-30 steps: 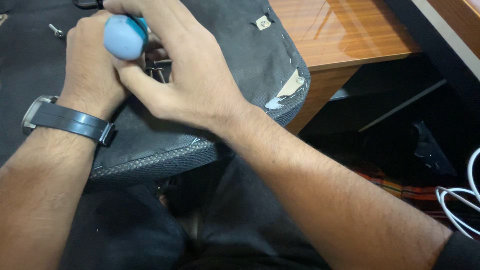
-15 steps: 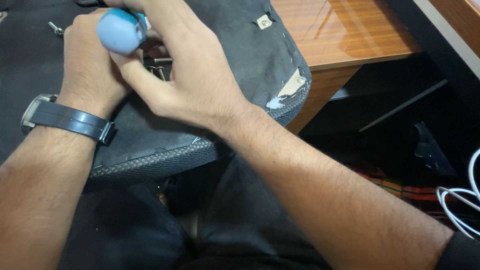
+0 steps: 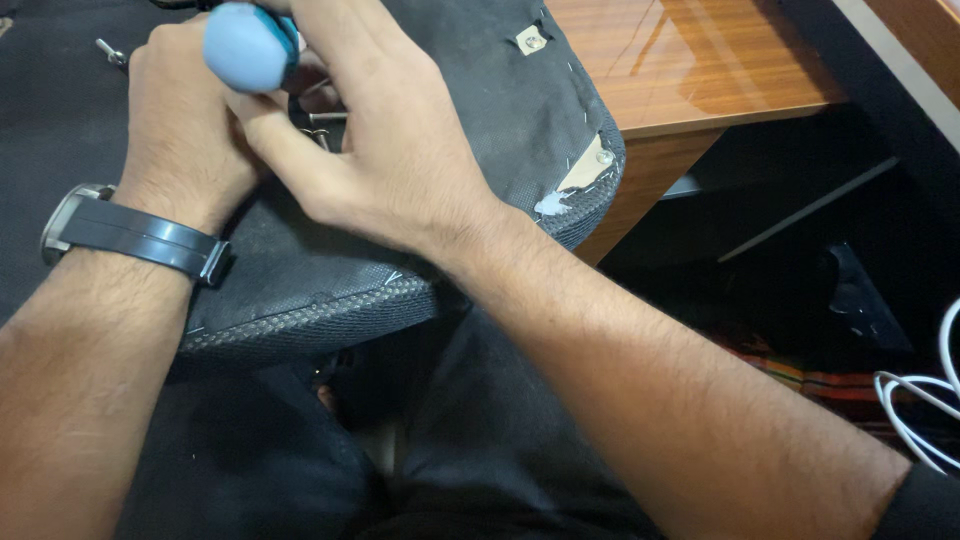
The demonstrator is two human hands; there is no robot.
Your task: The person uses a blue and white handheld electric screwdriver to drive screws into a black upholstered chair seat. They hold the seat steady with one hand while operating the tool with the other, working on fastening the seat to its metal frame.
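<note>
A dark grey upturned chair seat [image 3: 480, 110] with a mesh edge lies across my lap and against a wooden desk. My right hand [image 3: 390, 140] grips a tool with a light blue rounded handle [image 3: 245, 45], held upright over metal fittings [image 3: 320, 115] on the seat's underside. My left hand [image 3: 185, 130], with a dark wristwatch [image 3: 130, 235] on the wrist, rests on the seat beside the tool and touches its lower part. The tool's tip is hidden behind my fingers.
A glossy wooden desk top [image 3: 690, 60] stands at the upper right, touching the seat. A small metal screw [image 3: 108, 50] lies on the seat at upper left. White cables [image 3: 925, 400] curl at the right edge. The seat's fabric is torn at its right corner [image 3: 585, 175].
The blue handle has shifted slightly left and up as my right hand works it. My left hand stays in place.
</note>
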